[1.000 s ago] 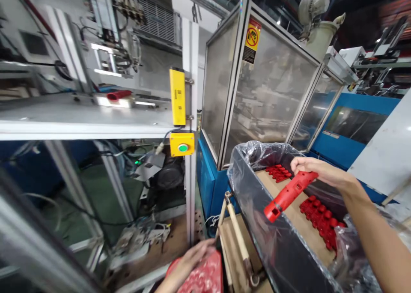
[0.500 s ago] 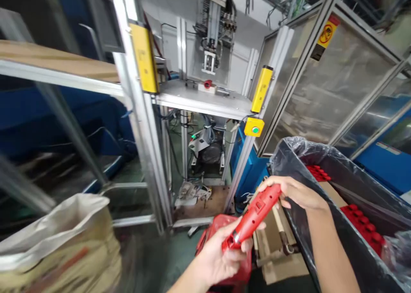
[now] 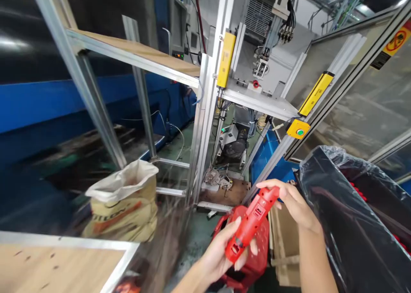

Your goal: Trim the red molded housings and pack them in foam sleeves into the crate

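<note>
A long red plastic housing (image 3: pixel 252 222), with small holes and rectangular cut-outs along its side, slants up to the right in front of me. My left hand (image 3: pixel 221 250) grips its lower end, thumb on the near side and fingertips showing beyond it. At the upper end my right hand (image 3: pixel 293 203) is closed round the tip, with its fingers bent over the top. Below the housing, partly covered by my left hand, is a red plastic stool (image 3: pixel 258 258).
Ahead stands an aluminium-framed machine table (image 3: pixel 266 104) with yellow sensor bars (image 3: pixel 226 59) and a green button box (image 3: pixel 298 129). A plastic-lined black bin (image 3: pixel 340 224) is at right. An open sack (image 3: pixel 128 207) and a wooden-topped bench (image 3: pixel 58 263) lie left.
My view has swung left, so the machine and bin sit further right and the wooden bench has come in at lower left. Both hands still hold the red housing.
</note>
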Demonstrator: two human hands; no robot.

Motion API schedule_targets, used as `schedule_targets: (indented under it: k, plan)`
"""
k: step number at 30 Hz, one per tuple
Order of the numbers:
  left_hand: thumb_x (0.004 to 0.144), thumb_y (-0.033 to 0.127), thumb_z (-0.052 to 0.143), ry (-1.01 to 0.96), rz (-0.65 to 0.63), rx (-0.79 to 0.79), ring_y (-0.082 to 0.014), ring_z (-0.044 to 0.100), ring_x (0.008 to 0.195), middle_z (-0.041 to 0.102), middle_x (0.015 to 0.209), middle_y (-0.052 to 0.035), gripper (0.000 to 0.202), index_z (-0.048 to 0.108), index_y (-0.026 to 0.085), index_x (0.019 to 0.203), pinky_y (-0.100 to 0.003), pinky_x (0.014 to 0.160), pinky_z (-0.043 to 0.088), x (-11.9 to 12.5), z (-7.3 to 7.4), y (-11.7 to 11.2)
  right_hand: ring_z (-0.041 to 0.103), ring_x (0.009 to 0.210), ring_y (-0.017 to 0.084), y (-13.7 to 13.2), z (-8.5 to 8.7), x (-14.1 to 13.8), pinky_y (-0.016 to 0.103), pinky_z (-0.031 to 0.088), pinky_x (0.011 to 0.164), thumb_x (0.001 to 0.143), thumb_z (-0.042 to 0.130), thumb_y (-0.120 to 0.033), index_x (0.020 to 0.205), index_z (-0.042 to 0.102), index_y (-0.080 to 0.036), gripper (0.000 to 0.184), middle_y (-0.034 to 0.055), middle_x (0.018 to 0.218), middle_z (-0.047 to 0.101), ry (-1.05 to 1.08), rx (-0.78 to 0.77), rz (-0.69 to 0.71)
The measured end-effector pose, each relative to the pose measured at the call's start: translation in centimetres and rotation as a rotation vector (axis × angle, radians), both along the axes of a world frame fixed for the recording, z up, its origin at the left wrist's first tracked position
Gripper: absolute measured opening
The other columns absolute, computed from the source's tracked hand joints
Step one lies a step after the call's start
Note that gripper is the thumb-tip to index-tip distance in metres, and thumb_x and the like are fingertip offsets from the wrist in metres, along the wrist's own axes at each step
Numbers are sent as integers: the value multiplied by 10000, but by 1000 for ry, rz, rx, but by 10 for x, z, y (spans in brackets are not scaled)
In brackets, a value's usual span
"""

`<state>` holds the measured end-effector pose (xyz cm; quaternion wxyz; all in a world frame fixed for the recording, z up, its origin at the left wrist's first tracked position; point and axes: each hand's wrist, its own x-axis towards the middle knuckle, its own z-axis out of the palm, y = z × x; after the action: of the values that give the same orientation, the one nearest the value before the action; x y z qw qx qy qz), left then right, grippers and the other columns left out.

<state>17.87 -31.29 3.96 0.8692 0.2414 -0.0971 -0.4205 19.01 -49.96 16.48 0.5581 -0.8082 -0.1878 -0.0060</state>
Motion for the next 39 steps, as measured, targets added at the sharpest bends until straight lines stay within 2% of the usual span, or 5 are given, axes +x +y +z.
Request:
schedule_targets:
  k: [5, 11, 22, 29, 39]
  plan:
    - [792, 653, 671, -164, 227, 134, -73, 485, 337, 696, 600, -49, 577, 689, 109, 985, -153, 346, 340, -1, 18, 26, 456, 589, 112, 18, 5, 0, 259, 358, 594, 991, 419, -581, 1295, 660, -276, 494, -22, 657, 540, -54, -72, 30]
    - [815, 676, 624, -208, 241, 206, -93, 544, 363, 746, 710, -79, 702, 655, 107, 1224, -160, 348, 392, -3, 26, 62, 542, 630, 138, 26, 1, -6, 292, 417, 686, 1016, 390, -530, 1290, 663, -269, 467, -14, 662, 594, -104, -108, 27]
    - [955, 608, 450, -67, 113, -201, -155, 683, 448, 780, 891, -170, 671, 669, 36, 1231, -140, 346, 461, 1, 27, 139, 633, 584, 149, 69, -18, -24, 266, 509, 590, 1004, 408, -536, 1375, 587, -270, 489, 20, 729, 739, -119, -54, 81]
    - [983, 519, 459, 63, 325, -255, -130, 638, 388, 771, 877, -215, 617, 701, -30, 1128, -140, 310, 427, -6, 8, 163, 625, 540, 149, 106, -26, 0, 254, 533, 558, 984, 443, -560, 1351, 608, -253, 506, 20, 686, 735, -101, -8, 204]
    - [1001, 551, 342, 16, 884, 217, -73, 516, 307, 723, 588, -68, 640, 755, 67, 1076, -112, 333, 323, -69, 37, 191, 612, 584, 159, 170, -31, 44, 271, 487, 547, 1001, 441, -501, 1338, 625, -228, 471, 54, 753, 746, 17, 49, 592]
